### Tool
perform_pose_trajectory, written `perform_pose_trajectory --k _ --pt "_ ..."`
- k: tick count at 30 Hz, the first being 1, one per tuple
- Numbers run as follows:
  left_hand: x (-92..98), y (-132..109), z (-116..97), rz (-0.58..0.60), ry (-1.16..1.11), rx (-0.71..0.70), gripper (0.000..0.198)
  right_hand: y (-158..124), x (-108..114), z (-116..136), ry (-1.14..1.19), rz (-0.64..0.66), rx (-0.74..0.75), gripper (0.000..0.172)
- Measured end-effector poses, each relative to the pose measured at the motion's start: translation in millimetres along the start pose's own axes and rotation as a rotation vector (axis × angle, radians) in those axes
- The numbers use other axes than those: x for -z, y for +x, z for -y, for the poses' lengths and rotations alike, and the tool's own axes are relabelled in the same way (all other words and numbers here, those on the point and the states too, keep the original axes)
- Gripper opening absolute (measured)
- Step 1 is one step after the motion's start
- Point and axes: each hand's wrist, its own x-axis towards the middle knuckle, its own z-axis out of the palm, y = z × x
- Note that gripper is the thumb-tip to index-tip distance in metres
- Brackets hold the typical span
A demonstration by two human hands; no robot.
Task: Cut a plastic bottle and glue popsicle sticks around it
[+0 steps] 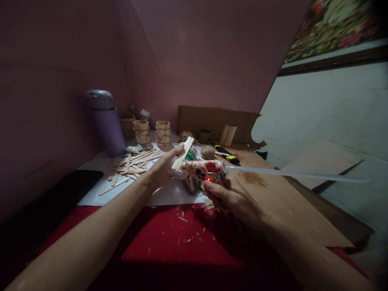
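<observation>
My left hand (165,165) is closed around a small container with a green and white label (190,154). Two pale craft sticks (183,153) lie side by side along the container's near side. In my right hand (235,193) is a flower-patterned hot glue gun (200,169), its small red light lit. A long translucent glue stick (291,173) juts out of its back to the right. The gun's nose is close to the lower end of the craft sticks; whether it touches them I cannot tell. My right fingers are partly hidden behind the handle.
Loose craft sticks (133,165) are heaped on white paper at the left. Behind them stand stick-covered cups (163,134) and a purple bottle (109,131). A twine ball (207,152), a black-and-yellow cutter (227,154) and cardboard (285,202) lie to the right. Scraps dot the red cloth (163,234).
</observation>
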Motion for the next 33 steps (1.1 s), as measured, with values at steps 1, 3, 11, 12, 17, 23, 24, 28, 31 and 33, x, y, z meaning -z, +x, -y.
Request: perform_pose_trajectory --k 1,3,11,12,17,23,24,28,31,33 --pt "0.0 -0.1 -0.1 -0.002 0.002 0.001 0.033 0.0 0.1 -0.5 -0.001 0.002 -0.004 0.049" --pt "0.4 0.0 -0.1 -0.006 0.007 -0.002 0.033 0.1 0.3 -1.1 0.002 0.003 -0.002 0.049" --pt "-0.7 -0.9 -1.1 -0.019 0.026 0.007 0.034 1.2 0.9 -2.5 0.028 -0.017 0.006 0.046" --pt "-1.2 -1.5 -1.5 -0.017 0.027 0.007 0.034 0.9 1.0 -2.2 0.027 -0.016 0.005 0.046" --pt "-3.1 -4.0 -2.8 -0.041 0.029 0.007 0.032 0.5 1.6 -0.9 0.005 -0.027 0.016 0.047" --pt "-5.8 -4.1 -4.1 -0.059 0.016 0.013 0.031 1.1 2.4 -2.2 -0.001 -0.036 0.016 0.050" --pt "-6.5 -4.3 -4.5 -0.065 0.014 0.020 0.031 1.1 2.4 -2.3 -0.005 -0.036 0.017 0.050" --pt "-8.9 -6.3 -5.9 -0.050 0.001 0.028 0.032 1.5 2.5 -1.8 -0.019 -0.046 0.031 0.051" --pt "-8.6 -6.9 -5.6 -0.024 0.009 0.028 0.035 1.1 2.7 -0.8 -0.021 -0.046 0.032 0.051" --pt "-7.1 -6.3 -4.4 -0.013 0.018 0.017 0.037 0.5 2.7 -0.1 -0.019 -0.041 0.026 0.051"
